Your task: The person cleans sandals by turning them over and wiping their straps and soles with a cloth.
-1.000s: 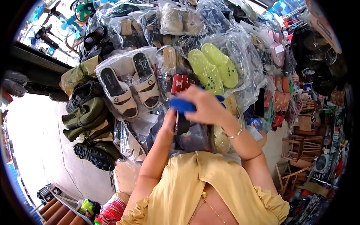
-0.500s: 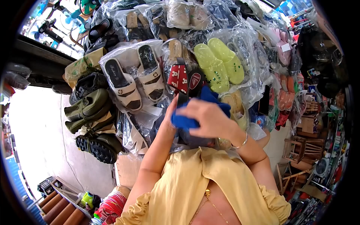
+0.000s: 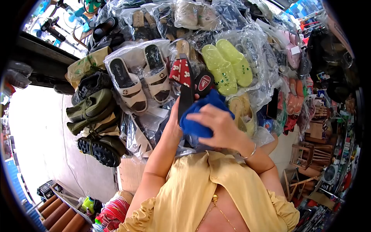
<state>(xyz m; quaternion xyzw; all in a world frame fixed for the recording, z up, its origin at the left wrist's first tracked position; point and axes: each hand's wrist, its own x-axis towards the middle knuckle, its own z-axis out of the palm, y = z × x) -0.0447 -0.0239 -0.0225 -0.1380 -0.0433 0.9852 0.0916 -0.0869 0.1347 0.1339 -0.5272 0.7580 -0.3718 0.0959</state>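
Note:
My left hand [image 3: 177, 113] is closed around a pair of black sandals, mostly hidden behind them. One is the sandal with the red patterned strap [image 3: 181, 72], seen edge-on; beside it is the dark sole with a red oval label [image 3: 203, 83]. A blue cloth [image 3: 201, 118] is in my right hand [image 3: 216, 125], its fingers bent over it. The cloth lies against the lower part of the sandals and covers some of them.
White sandals [image 3: 133, 92] in plastic lie beyond my left hand, and yellow-green slippers [image 3: 228, 69] to the right. Olive shoes [image 3: 91, 110] hang at the left. Wooden stools [image 3: 303, 156] stand at the right.
The red-strapped sandal has turned, showing more of its dark side. My right hand has swept with the blue cloth along the sandals, from their upper part down and slightly right.

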